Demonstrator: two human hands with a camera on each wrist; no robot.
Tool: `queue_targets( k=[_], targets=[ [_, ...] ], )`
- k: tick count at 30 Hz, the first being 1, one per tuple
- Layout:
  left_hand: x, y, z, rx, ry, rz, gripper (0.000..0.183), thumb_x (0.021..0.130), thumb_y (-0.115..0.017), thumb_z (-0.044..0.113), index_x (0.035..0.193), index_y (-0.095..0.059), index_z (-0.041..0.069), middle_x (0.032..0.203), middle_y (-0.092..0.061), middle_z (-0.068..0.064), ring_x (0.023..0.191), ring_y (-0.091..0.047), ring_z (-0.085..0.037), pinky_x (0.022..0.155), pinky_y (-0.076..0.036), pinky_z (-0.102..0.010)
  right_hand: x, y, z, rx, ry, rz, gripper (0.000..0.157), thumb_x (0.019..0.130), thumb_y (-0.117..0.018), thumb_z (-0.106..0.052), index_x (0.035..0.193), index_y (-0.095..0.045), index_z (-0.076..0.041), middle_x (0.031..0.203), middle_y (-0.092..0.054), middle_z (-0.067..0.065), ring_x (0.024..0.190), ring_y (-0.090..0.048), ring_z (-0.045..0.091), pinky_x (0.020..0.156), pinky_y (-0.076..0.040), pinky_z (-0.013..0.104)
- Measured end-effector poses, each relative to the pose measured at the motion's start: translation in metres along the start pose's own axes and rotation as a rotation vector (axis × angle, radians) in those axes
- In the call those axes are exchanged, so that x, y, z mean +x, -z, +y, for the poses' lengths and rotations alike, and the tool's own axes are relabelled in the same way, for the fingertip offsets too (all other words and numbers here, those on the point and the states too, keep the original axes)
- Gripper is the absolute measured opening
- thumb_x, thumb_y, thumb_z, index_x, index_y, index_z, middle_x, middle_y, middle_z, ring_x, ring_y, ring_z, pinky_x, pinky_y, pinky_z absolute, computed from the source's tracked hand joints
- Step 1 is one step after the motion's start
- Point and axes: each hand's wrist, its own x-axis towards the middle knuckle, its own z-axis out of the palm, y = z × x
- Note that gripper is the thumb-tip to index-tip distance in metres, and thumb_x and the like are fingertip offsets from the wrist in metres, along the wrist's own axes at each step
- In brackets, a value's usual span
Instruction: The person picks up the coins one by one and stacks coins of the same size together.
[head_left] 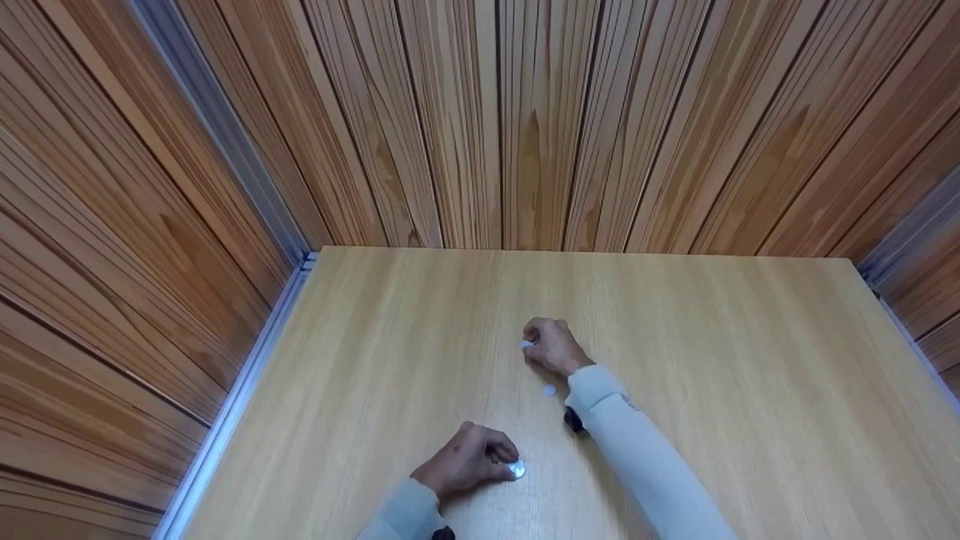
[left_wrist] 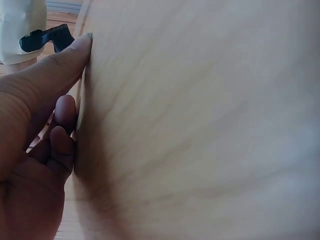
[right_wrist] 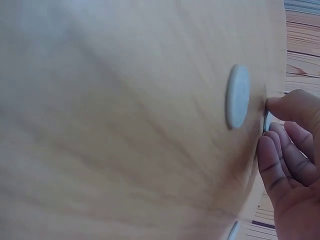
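Observation:
My left hand is low over the table, its thumb and bent index finger pinching a small shiny white disc. In the left wrist view only a sliver of that disc shows by the fingertips. Farther forward, my right hand pinches a second white disc at the tabletop; the thumb and fingers cover part of it. A third round disc lies flat on the wood between the hands, near the right wrist. It appears larger and pale in the right wrist view.
The light wooden table fills the space around both hands. A wood-plank wall rises behind its far edge, with a metal rail along the left side. Another pale disc edge shows low in the right wrist view.

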Motion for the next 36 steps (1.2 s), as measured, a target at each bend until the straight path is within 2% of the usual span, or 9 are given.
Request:
queue_targets(
  k=[8,18,28,36],
  targets=[
    [0.001,0.000,0.001,-0.008,0.016,-0.013,0.015,0.082,-0.082,0.011,0.095,-0.077,0.016,0.082,-0.072,0.011,0.075,-0.065,-0.004,0.071,-0.052,-0.021,-0.002,0.001,0.003,-0.023,0.019,0.018,0.021,0.086,-0.072,0.002,0.106,-0.069,0.001,0.094,-0.068,0.008,0.086,-0.064,0.021,0.079,-0.053,0.036],
    [-0.001,-0.003,-0.001,0.008,-0.063,0.019,0.014,0.081,-0.083,0.011,0.094,-0.077,0.011,0.081,-0.072,0.010,0.074,-0.064,-0.002,0.070,-0.052,-0.020,-0.008,0.004,0.005,0.003,0.063,0.028,0.021,0.086,-0.072,-0.004,0.106,-0.069,0.000,0.093,-0.069,0.005,0.086,-0.064,0.019,0.078,-0.053,0.036],
    [-0.001,0.000,-0.001,0.011,-0.016,-0.004,0.013,0.083,-0.081,0.010,0.095,-0.077,0.014,0.081,-0.072,0.011,0.074,-0.064,-0.003,0.070,-0.052,-0.020,-0.014,0.006,0.001,0.140,0.035,0.007,0.028,0.086,-0.073,-0.002,0.113,-0.065,0.002,0.096,-0.067,0.007,0.082,-0.064,0.019,0.069,-0.053,0.029],
    [0.001,0.000,0.000,-0.003,0.022,-0.014,0.017,0.081,-0.082,0.008,0.095,-0.076,0.015,0.081,-0.072,0.010,0.074,-0.065,-0.005,0.069,-0.052,-0.020,-0.024,0.008,0.002,0.230,0.050,0.057,0.021,0.085,-0.072,0.003,0.105,-0.067,0.002,0.097,-0.068,0.006,0.091,-0.064,0.020,0.082,-0.053,0.033]
  ],
)
